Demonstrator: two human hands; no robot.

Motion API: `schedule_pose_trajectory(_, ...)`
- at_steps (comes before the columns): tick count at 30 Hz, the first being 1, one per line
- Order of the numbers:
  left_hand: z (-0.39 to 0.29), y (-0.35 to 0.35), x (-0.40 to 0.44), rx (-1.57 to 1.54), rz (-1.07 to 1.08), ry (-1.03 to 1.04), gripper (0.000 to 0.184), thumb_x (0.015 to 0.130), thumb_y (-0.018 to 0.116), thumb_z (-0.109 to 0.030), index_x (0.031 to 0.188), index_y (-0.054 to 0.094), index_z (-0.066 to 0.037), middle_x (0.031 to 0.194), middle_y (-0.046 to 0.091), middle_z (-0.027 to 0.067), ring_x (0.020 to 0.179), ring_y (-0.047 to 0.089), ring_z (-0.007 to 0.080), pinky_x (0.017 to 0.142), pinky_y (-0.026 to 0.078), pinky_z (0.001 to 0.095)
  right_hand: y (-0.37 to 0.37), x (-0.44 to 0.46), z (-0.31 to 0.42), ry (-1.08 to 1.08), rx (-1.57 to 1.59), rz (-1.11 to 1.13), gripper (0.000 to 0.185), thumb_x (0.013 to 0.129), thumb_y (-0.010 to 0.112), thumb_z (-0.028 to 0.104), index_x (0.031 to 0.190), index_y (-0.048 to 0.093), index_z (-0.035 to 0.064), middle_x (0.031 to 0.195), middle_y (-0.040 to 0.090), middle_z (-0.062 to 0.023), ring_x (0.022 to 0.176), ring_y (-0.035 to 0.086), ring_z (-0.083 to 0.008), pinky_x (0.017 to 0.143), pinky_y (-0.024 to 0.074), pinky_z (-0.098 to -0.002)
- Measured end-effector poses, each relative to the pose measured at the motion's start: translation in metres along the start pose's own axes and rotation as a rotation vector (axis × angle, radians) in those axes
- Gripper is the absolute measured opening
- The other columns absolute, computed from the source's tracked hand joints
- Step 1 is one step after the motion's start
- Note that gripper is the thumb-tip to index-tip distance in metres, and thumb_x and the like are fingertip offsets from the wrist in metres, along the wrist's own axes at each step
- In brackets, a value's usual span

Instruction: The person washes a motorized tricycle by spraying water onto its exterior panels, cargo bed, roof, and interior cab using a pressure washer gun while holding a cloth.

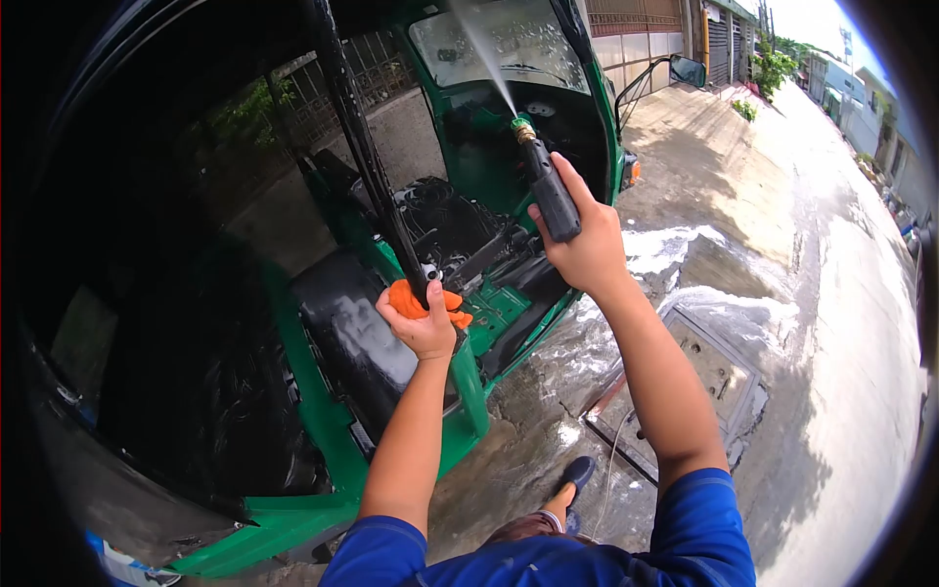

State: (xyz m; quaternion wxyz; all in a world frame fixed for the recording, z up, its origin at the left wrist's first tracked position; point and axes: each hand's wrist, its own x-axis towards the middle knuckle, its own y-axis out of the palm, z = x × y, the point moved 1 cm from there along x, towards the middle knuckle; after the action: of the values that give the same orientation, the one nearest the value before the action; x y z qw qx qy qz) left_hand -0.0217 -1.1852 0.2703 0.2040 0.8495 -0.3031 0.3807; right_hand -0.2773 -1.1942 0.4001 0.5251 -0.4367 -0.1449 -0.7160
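Pillar [365, 147] above left hand [427, 333] partly hides railing [383, 65].

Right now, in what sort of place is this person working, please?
Probably a residential street, outdoors: a sunlit concrete roadway runs alongside, low buildings line it, and a green open-sided vehicle, apparently an auto-rickshaw, stands by wet ground.
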Motion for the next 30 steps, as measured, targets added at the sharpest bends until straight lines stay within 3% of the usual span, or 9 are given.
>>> schedule_pose_trajectory(4, -0.001, -0.001, 0.0, 0.001, 0.018, 0.006, 0.057, 0.094, 0.082, -0.03, 0.127, 0.048, 0.002, 0.104, 0.069, 0.0099, 0.093, 0.067, 0.0185, 0.088, 0.053, 0.0329, -0.037, 0.015, 0.02, 0.159, -0.038, 0.392, 0.062, 0.085, 0.082, 0.018, 0.143, 0.063, 0.0099, 0.099, 0.075, -0.0242, 0.091, 0.072, -0.0438, 0.086, 0.0565, -0.0451)
schedule_pose_trajectory(6, 0.003, -0.001, 0.003, -0.012, 0.016, 0.058, 0.058, 0.093, 0.083, -0.028, 0.126, 0.046, 0.002, 0.101, 0.069, 0.0111, 0.088, 0.069, 0.0196, 0.083, 0.055, 0.0334, -0.08, 0.028, 0.041, 0.118, 0.012, 0.665, 0.055, 0.085, 0.083, 0.019, 0.136, 0.068, 0.008, 0.099, 0.076, -0.0199, 0.091, 0.073, -0.0318, 0.091, 0.0551, -0.0392)
schedule_pose_trajectory(9, 0.001, 0.001, 0.003, -0.053, 0.01, 0.07, 0.061, 0.092, 0.084, -0.029, 0.126, 0.044, 0.002, 0.097, 0.069, 0.0117, 0.084, 0.071, 0.0209, 0.08, 0.056, 0.0332, -0.129, 0.056, 0.056, -0.113, 0.126, 0.623, 0.056, 0.084, 0.088, 0.021, 0.134, 0.069, 0.0051, 0.098, 0.076, -0.0075, 0.087, 0.066, -0.0173, 0.087, 0.0537, -0.0341)
schedule_pose_trajectory(14, 0.003, -0.002, 0.002, -0.01, 0.019, -0.02, 0.068, 0.089, 0.086, -0.04, 0.126, 0.047, 0.002, 0.099, 0.068, 0.0136, 0.089, 0.07, 0.0267, 0.082, 0.055, 0.0395, -0.172, 0.068, 0.116, -0.041, -0.28, 0.405, 0.059, 0.081, 0.093, 0.032, 0.126, 0.067, 0.0032, 0.111, 0.073, -0.0092, 0.099, 0.068, -0.0182, 0.091, 0.053, -0.033)
schedule_pose_trajectory(19, -0.005, -0.008, 0.001, 0.041, 0.035, -0.138, 0.074, 0.088, 0.084, -0.05, 0.129, 0.047, -0.001, 0.106, 0.067, 0.0209, 0.094, 0.067, 0.0432, 0.086, 0.052, 0.051, -0.208, 0.063, 0.204, -0.421, -0.161, 0.854, 0.061, 0.089, 0.081, 0.015, 0.143, 0.06, -0.0037, 0.126, 0.072, -0.0201, 0.114, 0.071, -0.0289, 0.097, 0.0542, -0.0365)
schedule_pose_trajectory(23, -0.009, -0.036, -0.023, 0.305, 0.132, -0.06, 0.059, 0.097, 0.075, -0.04, 0.13, 0.045, -0.002, 0.126, 0.059, 0.022, 0.118, 0.058, 0.0434, 0.1, 0.042, 0.0518, -0.153, 0.047, 0.246, -0.557, -0.182, 0.847, 0.059, 0.086, 0.086, 0.015, 0.138, 0.065, -0.0021, 0.122, 0.074, -0.0203, 0.106, 0.074, -0.0292, 0.092, 0.0561, -0.0357)
schedule_pose_trajectory(26, -0.014, -0.096, -0.077, 0.236, 0.29, -0.001, 0.046, 0.095, 0.075, -0.014, 0.129, 0.046, 0.0, 0.131, 0.055, 0.0217, 0.121, 0.056, 0.0435, 0.103, 0.043, 0.0492, -0.094, 0.016, 0.298, -0.499, -0.524, 0.609, 0.059, 0.085, 0.082, 0.012, 0.141, 0.063, 0.0066, 0.121, 0.071, -0.0234, 0.107, 0.069, -0.0358, 0.098, 0.0512, -0.0427)
schedule_pose_trajectory(28, -0.005, -0.155, -0.131, 0.095, 0.473, -0.11, 0.045, 0.093, 0.071, -0.002, 0.129, 0.044, 0.0, 0.136, 0.053, 0.0193, 0.129, 0.054, 0.0418, 0.109, 0.043, 0.046, -0.058, 0.0, 0.334, -0.47, -0.571, 0.684, 0.058, 0.072, 0.067, -0.005, 0.128, 0.072, 0.0101, 0.097, 0.072, -0.0243, 0.094, 0.067, -0.0435, 0.086, 0.0537, -0.0494)
schedule_pose_trajectory(30, 0.011, -0.229, -0.193, 0.156, 0.566, -0.194, 0.054, 0.083, 0.069, 0.009, 0.13, 0.044, -0.001, 0.144, 0.047, 0.0204, 0.136, 0.05, 0.0439, 0.111, 0.045, 0.0447, -0.04, -0.004, 0.346, -0.453, -0.587, 1.046, 0.051, 0.07, 0.07, 0.001, 0.12, 0.076, 0.0093, 0.092, 0.072, -0.026, 0.095, 0.07, -0.0415, 0.085, 0.0564, -0.0488)
